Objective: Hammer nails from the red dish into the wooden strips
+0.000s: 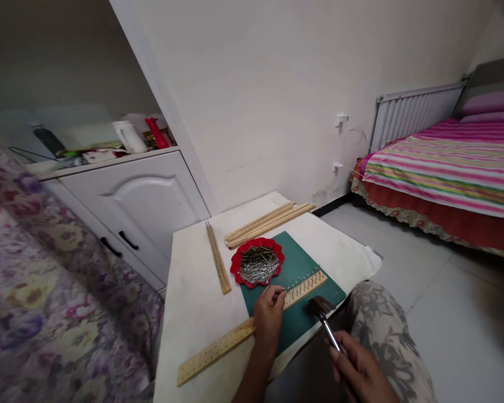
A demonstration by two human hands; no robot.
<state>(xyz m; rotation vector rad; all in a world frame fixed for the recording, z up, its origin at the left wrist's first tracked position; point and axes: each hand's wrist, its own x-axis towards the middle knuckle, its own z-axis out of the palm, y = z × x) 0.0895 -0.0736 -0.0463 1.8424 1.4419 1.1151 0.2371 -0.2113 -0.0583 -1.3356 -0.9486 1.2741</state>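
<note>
Shows plain off-white wall (256,101) across top ctr of frame. At lower L, floral curtain (59,313) in pink, purple + cream. Upper R: bed w/ pink, white + green striped cover (453,162). Below that, pale tiled floor (466,313). Upper L: white panelled cabinet (147,201) w/ dark handles.

Btm ctr: cream-topped surface (189,291). Just R of it, leg in grey-patterned fabric (386,324). On surface, ctr of frame: flat dark-green rectangular mat (296,254). Lower ctr: long pale-wood strip w/ rows of small holes (216,351), slanting from lower L of surface up across mat. Nr back edge of surface: pale-wood strips side by side (273,225). L of ctr: narrow wood strip (218,258), lying apart.

At mat's upper L: red scalloped dish (236,268), w/ heap of thin silvery metal nails (258,267) inside.

Btm R: R hand (357,361), wrapped round handle of dark-headed hammer w/ shiny metal shaft (328,330); head over mat, just below strip's R half. Btm ctr: L hand (269,308) over middle of long strip, fingertips pinched together; can't tell if gripping a nail, too small.

Smallest: thin metal nails standing in rows (306,285) along strip's R half, R of L hand, some leaning.
</note>
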